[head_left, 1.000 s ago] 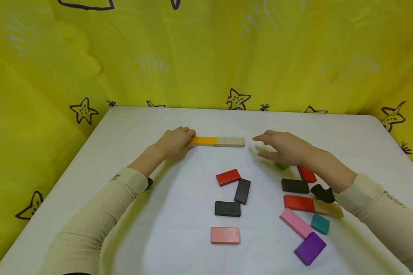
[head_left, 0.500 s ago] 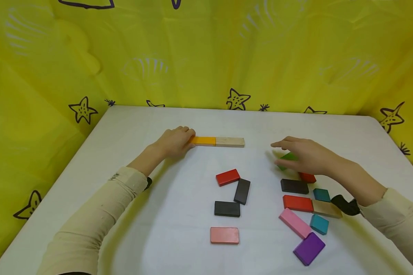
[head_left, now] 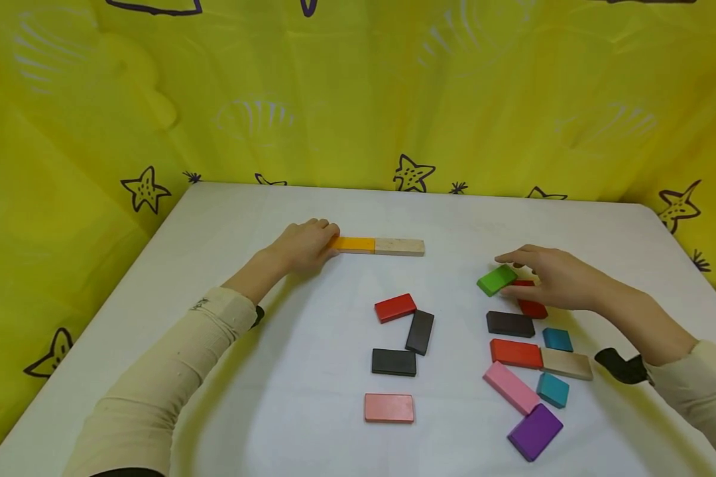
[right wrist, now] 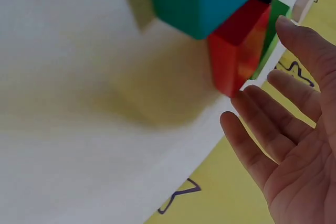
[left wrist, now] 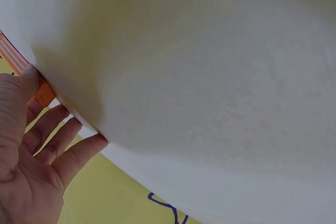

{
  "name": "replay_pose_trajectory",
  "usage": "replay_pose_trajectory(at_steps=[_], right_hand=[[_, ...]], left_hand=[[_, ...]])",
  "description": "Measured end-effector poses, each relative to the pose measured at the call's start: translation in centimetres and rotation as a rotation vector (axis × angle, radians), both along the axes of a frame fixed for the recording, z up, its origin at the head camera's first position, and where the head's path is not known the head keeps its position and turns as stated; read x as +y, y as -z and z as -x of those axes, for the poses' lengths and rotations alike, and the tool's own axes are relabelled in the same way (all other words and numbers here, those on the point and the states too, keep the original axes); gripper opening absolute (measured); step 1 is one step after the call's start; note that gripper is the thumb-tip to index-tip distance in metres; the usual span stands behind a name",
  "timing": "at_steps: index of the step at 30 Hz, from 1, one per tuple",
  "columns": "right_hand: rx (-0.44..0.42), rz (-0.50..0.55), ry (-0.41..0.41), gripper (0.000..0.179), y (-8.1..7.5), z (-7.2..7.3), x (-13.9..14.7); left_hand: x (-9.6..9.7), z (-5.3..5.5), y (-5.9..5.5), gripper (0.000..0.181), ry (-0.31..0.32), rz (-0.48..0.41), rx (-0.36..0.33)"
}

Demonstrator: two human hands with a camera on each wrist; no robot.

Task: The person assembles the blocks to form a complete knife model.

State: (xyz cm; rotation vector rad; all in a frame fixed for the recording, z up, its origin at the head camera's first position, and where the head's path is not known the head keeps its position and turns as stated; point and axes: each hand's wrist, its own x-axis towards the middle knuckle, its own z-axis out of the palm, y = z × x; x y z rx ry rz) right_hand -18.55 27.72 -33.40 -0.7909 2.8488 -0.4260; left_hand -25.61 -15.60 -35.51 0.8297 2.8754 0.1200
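1. We see the left hand (head_left: 306, 245) at the far left, thumb and forefinger pinching the left end of the orange block (head_left: 357, 245); its other three fingers are spread, tips down by the table (head_left: 310, 397).
2. The orange block lies flat in the far middle, its right end against the wood block (head_left: 399, 247) — one straight row.
3. At the far right, the right hand (head_left: 563, 278) has its fingers spread about the green block (head_left: 497, 279), thumb at the near side, forefinger at the far; we cannot tell whether they touch it.
4. The green block sits at a slant just left of the far red block (head_left: 534, 309), partly hidden by that hand.
5. Nearer on the right we find the black block (head_left: 510, 324), the blue block (head_left: 557, 339) and the tan block (head_left: 567, 364); nearest there lies the purple block (head_left: 536, 432).
6. In the middle, the small red block (head_left: 395, 308) lies far, the salmon block (head_left: 389, 408) near.
7. Beyond the table we see yellow cloth (head_left: 334, 86).
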Motion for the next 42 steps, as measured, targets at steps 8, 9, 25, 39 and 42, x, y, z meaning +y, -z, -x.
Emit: replay_pose_trajectory(at_steps=[8,9,25,39,42], right_hand=[[-0.009,0.034,0.008,0.054,0.9,0.4,0.9],[-0.009,0.037,0.007,0.053,0.9,0.4,0.9],[-0.006,0.050,0.005,0.039,1.1,0.7,0.7],[0.029,0.030,0.005,0.039,0.9,0.8,-0.5],[0.047,0.016,0.013,0.040,0.8,1.1,-0.9]], left_hand=[[0.1,0.0,0.0,0.035,-0.001,-0.004,-0.004],[0.1,0.0,-0.1,0.035,-0.002,-0.004,-0.002],[0.2,-0.2,-0.3,0.035,-0.001,0.009,0.017],[0.1,-0.3,-0.2,0.035,0.004,0.000,0.023],[0.0,-0.2,-0.2,0.034,0.007,0.002,0.021]])
